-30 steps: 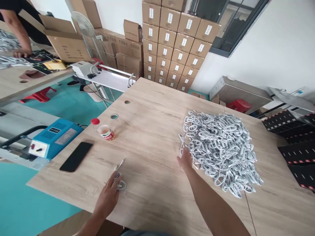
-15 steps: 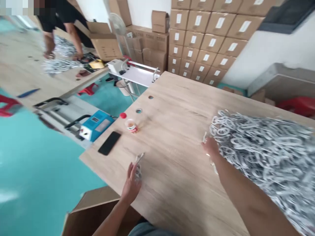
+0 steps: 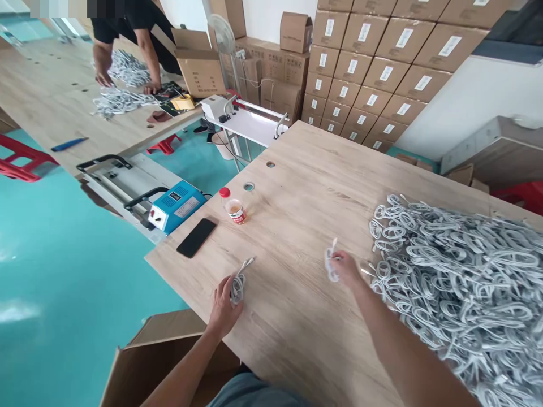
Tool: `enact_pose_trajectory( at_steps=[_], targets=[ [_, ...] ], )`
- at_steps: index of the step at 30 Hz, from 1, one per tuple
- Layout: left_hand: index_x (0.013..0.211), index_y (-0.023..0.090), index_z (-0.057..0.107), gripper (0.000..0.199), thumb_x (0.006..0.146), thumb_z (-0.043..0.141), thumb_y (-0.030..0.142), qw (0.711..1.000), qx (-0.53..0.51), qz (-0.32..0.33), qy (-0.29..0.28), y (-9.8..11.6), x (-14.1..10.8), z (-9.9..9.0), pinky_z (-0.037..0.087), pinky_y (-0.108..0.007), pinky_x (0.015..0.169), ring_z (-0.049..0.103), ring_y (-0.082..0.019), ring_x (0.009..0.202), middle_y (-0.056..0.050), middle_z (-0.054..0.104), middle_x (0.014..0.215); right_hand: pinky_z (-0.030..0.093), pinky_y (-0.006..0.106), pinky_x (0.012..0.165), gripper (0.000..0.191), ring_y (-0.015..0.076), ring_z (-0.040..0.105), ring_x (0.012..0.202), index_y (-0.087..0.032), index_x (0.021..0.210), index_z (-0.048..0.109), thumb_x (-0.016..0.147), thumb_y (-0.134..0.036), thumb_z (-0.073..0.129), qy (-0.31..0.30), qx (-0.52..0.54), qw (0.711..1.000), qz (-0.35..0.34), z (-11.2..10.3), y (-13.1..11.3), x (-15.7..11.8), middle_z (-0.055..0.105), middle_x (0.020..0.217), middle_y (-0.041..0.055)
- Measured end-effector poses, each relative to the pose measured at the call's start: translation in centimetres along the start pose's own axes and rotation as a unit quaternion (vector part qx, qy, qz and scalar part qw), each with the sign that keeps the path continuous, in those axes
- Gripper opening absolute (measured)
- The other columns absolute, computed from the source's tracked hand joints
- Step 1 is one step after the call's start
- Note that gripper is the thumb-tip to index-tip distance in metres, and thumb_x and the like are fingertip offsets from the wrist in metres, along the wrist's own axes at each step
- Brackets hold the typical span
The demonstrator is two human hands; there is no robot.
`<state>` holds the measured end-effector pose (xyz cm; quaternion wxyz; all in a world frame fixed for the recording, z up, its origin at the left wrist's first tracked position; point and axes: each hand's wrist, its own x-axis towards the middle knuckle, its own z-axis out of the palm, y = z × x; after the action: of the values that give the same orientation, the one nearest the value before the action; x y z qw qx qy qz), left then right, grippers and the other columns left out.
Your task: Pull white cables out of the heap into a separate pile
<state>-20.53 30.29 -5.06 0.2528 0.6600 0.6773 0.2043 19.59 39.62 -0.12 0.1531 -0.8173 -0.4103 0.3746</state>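
We see our left hand (image 3: 223, 308) resting near the front edge of the pale wood-grain surface (image 3: 297, 186), its fingers (image 3: 229, 288) closed round a small coiled grey-white cable bundle (image 3: 237, 287); the coil sits at the fingertips, pressed to the surface, w/ its connector end (image 3: 248, 262) poking out away from us, clear of the hand. Our right hand (image 3: 348, 268) is further right, just beside the big heap of coiled grey-white cables (image 3: 458, 282); its fingers pinch a second small coiled grey-white cable (image 3: 331, 265), which hangs off the fingertips on the left side of the hand, lifted a bit above the surface, apart from the heap. Both grips look closed on their coils. Between the hands the wood is bare. Further back on the left: a black smartphone lying flat (image 3: 196, 237), a small clear bottle w/ red cap and red label (image 3: 233, 208), and 2 round cable holes (image 3: 249, 186). Off the surface's left edge stands a blue box-shaped machine w/ black handle (image 3: 176, 204). Below the front edge, an open brown cardboard box (image 3: 139, 362). Far back, stacked brown cardboard cartons w/ white labels (image 3: 373, 62), and another person's hands (image 3: 104, 79) on cables at a second long surface.
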Motion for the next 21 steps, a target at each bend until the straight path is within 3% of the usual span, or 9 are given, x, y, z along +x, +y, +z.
enact_pose_trajectory(
  at_steps=[4, 6, 9, 11, 15, 18, 21],
  targets=[
    [0.149, 0.019, 0.036, 0.074, 0.078, 0.056, 0.026, 1.000, -0.006, -0.005, -0.015, -0.1, 0.2, 0.0, 0.032, -0.061, 0.114, 0.041, -0.037, 0.136, -0.017, 0.041, 0.151, 0.051, 0.027, 0.057, 0.034, 0.0195, 0.067, 0.068, -0.015, 0.104, 0.059, 0.075, -0.032, 0.050, -0.139, 0.167, 0.976, -0.029, 8.2, -2.4, -7.3, 0.069, 0.078, 0.0046],
    [0.151, 0.021, 0.034, 0.070, 0.084, 0.052, 0.032, 1.000, -0.013, -0.005, -0.023, -0.2, 0.1, -0.2, 0.036, -0.057, 0.112, 0.042, -0.035, 0.137, -0.016, 0.041, 0.152, 0.054, 0.029, 0.063, 0.040, 0.0224, 0.071, 0.081, -0.016, 0.107, 0.060, 0.074, -0.039, 0.057, -0.195, 0.233, 0.951, -0.054, 11.1, -3.3, -9.8, 0.073, 0.094, 0.0089],
    [0.155, 0.024, 0.029, 0.064, 0.094, 0.042, 0.039, 0.999, -0.019, -0.011, -0.023, -0.2, -0.1, -0.5, 0.037, -0.054, 0.112, 0.040, -0.032, 0.141, -0.014, 0.038, 0.154, 0.056, 0.036, 0.087, 0.049, 0.0268, 0.067, 0.113, -0.018, 0.113, 0.061, 0.069, -0.039, 0.068, -0.223, 0.294, 0.924, -0.104, 12.8, -3.0, -11.3, 0.068, 0.125, 0.0137],
    [0.155, 0.027, 0.030, 0.067, 0.093, 0.046, 0.046, 0.999, -0.005, -0.005, -0.036, 0.0, -0.4, -0.4, 0.035, -0.057, 0.113, 0.037, -0.034, 0.143, -0.014, 0.033, 0.158, 0.054, 0.039, 0.095, 0.044, 0.0274, 0.065, 0.117, -0.018, 0.112, 0.063, 0.071, -0.035, 0.067, -0.208, 0.294, 0.925, -0.118, 12.4, -1.6, -11.1, 0.067, 0.127, 0.0147],
    [0.148, 0.023, 0.044, 0.073, 0.083, 0.062, 0.051, 0.995, 0.086, 0.039, -0.045, 0.7, -1.0, 0.6, 0.033, -0.062, 0.111, 0.032, -0.042, 0.145, -0.019, 0.028, 0.160, 0.057, 0.040, 0.087, 0.027, 0.0261, 0.071, 0.100, -0.018, 0.101, 0.067, 0.079, -0.029, 0.056, -0.129, 0.226, 0.962, -0.088, 8.8, 3.5, -10.1, 0.074, 0.108, 0.0126],
    [0.147, 0.023, 0.044, 0.065, 0.090, 0.051, 0.055, 0.991, 0.125, 0.038, 0.010, 0.4, -0.5, 1.7, 0.032, -0.065, 0.112, 0.031, -0.044, 0.145, -0.020, 0.027, 0.160, 0.055, 0.040, 0.092, 0.028, 0.0257, 0.070, 0.098, -0.016, 0.101, 0.067, 0.077, -0.020, 0.055, -0.001, 0.147, 0.988, -0.047, 4.2, 8.1, -9.8, 0.072, 0.107, 0.0130],
    [0.152, 0.041, 0.029, 0.067, 0.091, 0.047, 0.061, 0.993, 0.114, 0.037, 0.024, -0.2, 0.8, 2.8, 0.031, -0.069, 0.111, 0.030, -0.043, 0.147, -0.008, 0.018, 0.166, 0.048, 0.047, 0.103, 0.037, 0.0307, 0.062, 0.113, -0.013, 0.113, 0.063, 0.079, -0.016, 0.051, 0.135, 0.063, 0.989, 0.004, -0.6, 11.7, -9.8, 0.063, 0.122, 0.0183]
  ],
)
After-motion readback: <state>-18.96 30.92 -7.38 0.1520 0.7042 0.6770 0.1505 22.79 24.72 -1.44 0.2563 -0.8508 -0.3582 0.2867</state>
